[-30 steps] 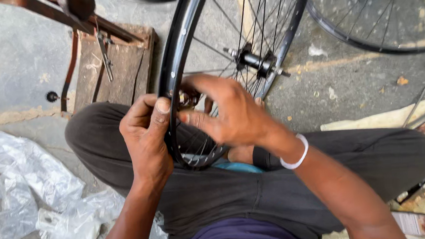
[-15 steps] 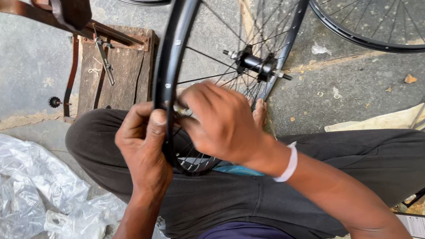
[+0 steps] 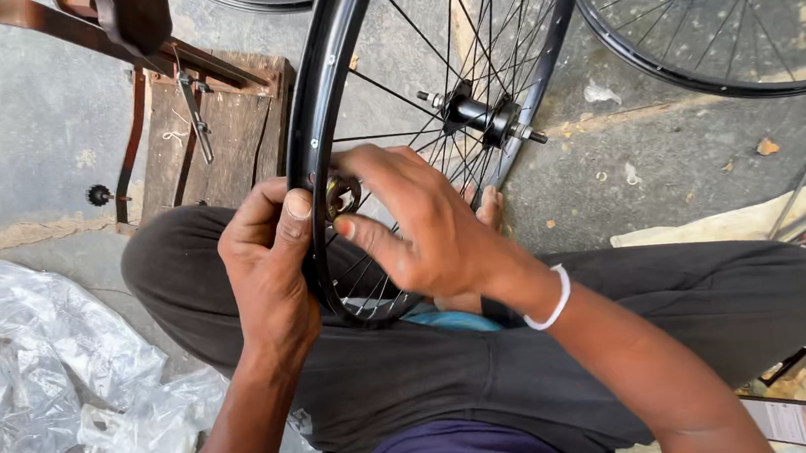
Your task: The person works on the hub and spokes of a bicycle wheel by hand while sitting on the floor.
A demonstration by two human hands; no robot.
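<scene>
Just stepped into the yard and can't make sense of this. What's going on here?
A person sits cross-legged on the concrete with a black spoked bicycle wheel standing upright between the knees. The left hand grips the rim, thumb pressed on it. The right hand reaches in among the spokes and pinches a small metal part at the rim's inner side. Crumpled clear plastic lies beside them.

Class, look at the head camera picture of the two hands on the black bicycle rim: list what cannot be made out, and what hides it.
- Head view: the small part at the rim between the fingers is mostly covered by the right hand and left hand.
- The rim's top is cut off by the upper edge.
- The second wheel runs off the top and right edges.
- The phone is cut by the bottom edge.
</scene>
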